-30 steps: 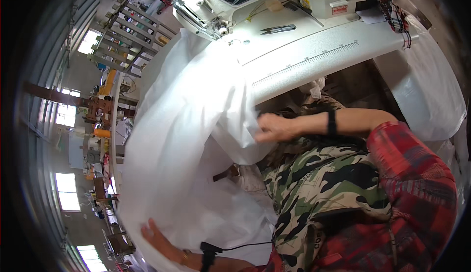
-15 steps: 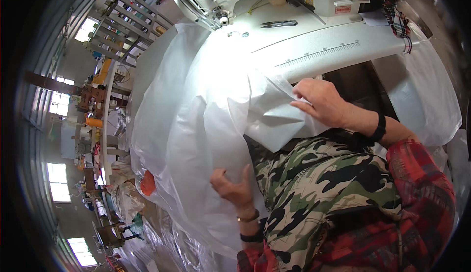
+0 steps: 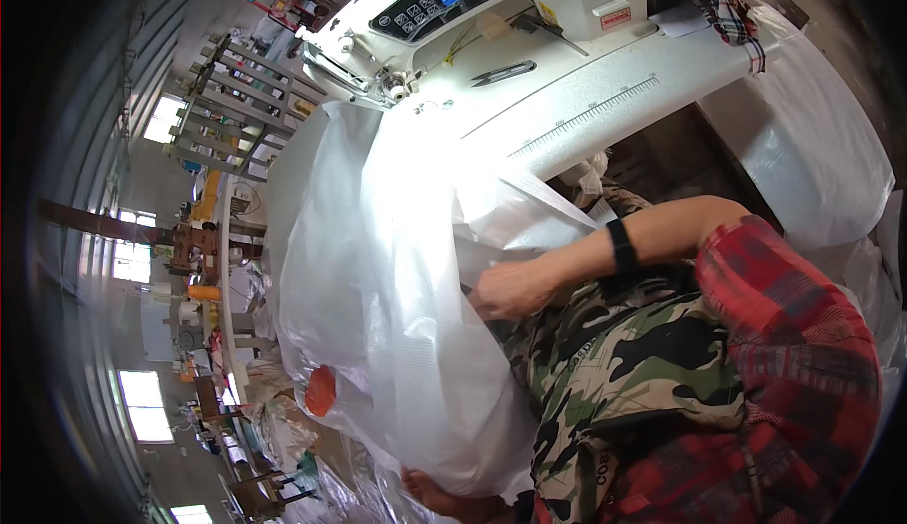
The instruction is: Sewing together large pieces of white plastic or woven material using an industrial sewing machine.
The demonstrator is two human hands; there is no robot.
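A large white woven plastic sheet [image 3: 416, 335] hangs in folds from the sewing machine's bed toward me. At its right edge, over my lap, my right hand [image 3: 515, 288] is closed with the fingers curled in against the sheet; the fingertips are hidden. Far lower, at the sheet's bottom edge, my left hand [image 3: 439, 498] is partly covered by the material, its visible fingers bent around the edge. The white sewing machine [image 3: 557, 99] stands at the top, its needle area brightly lit above the upper end of the sheet.
Thread snips [image 3: 504, 74] lie on the machine bed. A checked cloth [image 3: 732, 18] drapes at its right end, near more white sheeting [image 3: 803, 137]. An orange-red patch [image 3: 320, 390] shows at the sheet's left. Beyond stand a slatted metal rack [image 3: 241, 103] and a cluttered bench.
My right hand has moved down and left from the sheet's upper corner to its right edge. My left hand has gone down to the bottom edge. The view has shifted and tilted.
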